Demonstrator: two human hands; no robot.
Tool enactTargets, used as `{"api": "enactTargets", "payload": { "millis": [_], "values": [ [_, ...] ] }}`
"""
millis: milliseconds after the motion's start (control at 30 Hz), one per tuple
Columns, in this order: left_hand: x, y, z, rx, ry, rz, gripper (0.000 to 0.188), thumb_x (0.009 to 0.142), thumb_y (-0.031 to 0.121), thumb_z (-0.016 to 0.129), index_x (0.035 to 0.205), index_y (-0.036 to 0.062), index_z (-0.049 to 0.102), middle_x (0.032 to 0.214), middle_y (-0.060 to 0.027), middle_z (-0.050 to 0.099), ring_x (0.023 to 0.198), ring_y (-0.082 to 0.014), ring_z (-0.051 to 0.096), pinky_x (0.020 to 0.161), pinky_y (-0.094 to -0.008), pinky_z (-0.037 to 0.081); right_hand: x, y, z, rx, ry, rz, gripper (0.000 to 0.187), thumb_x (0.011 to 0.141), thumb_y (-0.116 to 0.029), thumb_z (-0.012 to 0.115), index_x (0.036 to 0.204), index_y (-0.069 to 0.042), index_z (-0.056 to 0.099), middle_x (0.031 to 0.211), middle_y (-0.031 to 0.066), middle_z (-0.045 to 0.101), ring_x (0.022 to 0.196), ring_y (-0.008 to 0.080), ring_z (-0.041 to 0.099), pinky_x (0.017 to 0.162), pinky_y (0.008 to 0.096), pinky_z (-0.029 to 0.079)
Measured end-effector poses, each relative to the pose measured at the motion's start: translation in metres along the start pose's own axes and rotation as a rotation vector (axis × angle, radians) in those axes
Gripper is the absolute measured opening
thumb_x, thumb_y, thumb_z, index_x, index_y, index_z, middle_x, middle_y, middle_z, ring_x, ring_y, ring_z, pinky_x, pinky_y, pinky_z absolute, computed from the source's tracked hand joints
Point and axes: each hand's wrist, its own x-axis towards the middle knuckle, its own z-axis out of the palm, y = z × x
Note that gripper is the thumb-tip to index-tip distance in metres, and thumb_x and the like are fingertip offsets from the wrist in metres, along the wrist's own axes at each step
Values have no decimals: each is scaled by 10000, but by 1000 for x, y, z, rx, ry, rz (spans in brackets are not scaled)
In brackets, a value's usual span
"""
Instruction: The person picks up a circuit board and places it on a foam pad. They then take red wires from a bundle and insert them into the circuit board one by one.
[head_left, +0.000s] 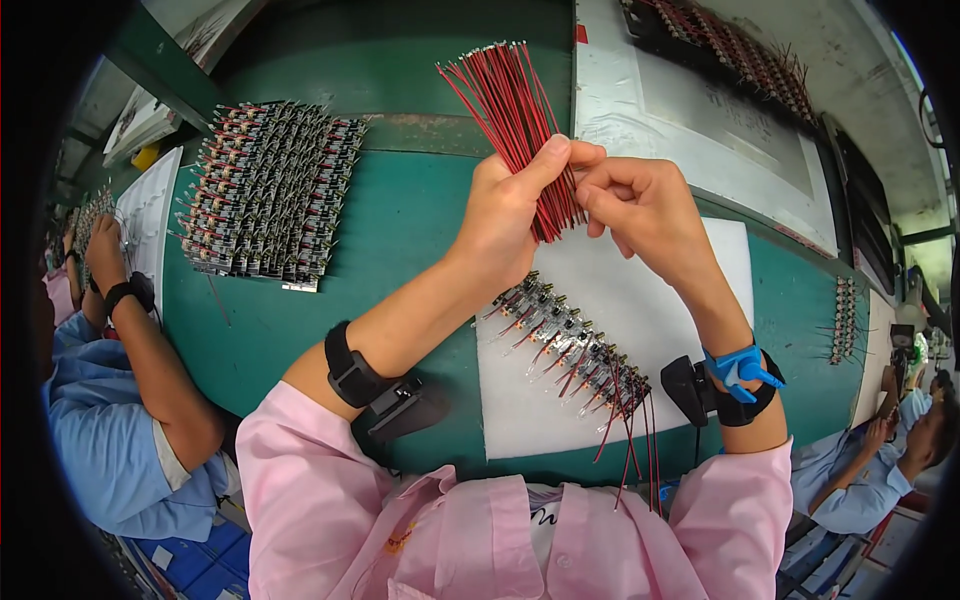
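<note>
A thick bundle of thin red and black wires [505, 100] is gripped in my left hand [500, 205], its pale stripped ends fanning out at the top. My right hand [645, 205] is closed at the side of the bundle, thumb and fingers pinching at the wires; how many it pinches is hidden. Below both hands, a strip of small circuit boards [575, 345] lies slantwise on a white foam sheet [700, 400]. Several long red and dark wires [630, 450] hang from its near end toward my body.
A stacked block of similar wired boards [270, 195] sits left on the green table [410, 230]. Another strip [843, 320] lies at the right. A white panel [700, 120] covers the far right, more boards [740, 50] beyond it. Co-workers [130, 400] sit on both sides.
</note>
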Motion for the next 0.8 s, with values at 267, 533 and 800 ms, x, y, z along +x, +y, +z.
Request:
{"api": "enactTargets", "payload": {
  "millis": [267,533,800],
  "values": [
    [-1,-1,2,57,-22,52,277,864,178,427,865,-70,551,692,-110,571,555,-159,533,489,-274,428,1,1,5,-75,57,-58,136,768,-104,520,714,12,564,532,24,519,403,30,407,335,172,279],
    [1,1,-4,133,59,75,231,841,198,463,820,-18,542,618,-50,528,501,-110,490,419,-233,370,-4,-5,-8,223,72,-12,128,774,-118,530,737,5,539,572,53,547,389,66,438,374,184,317],
    [-6,12,-3,382,-137,-186,190,759,214,558,735,28,524,514,40,379,418,-37,338,351,-211,271,-11,-3,-14,338,145,36,114,782,-128,541,762,-17,524,621,65,562,421,90,468,428,192,344]
  ]
}}
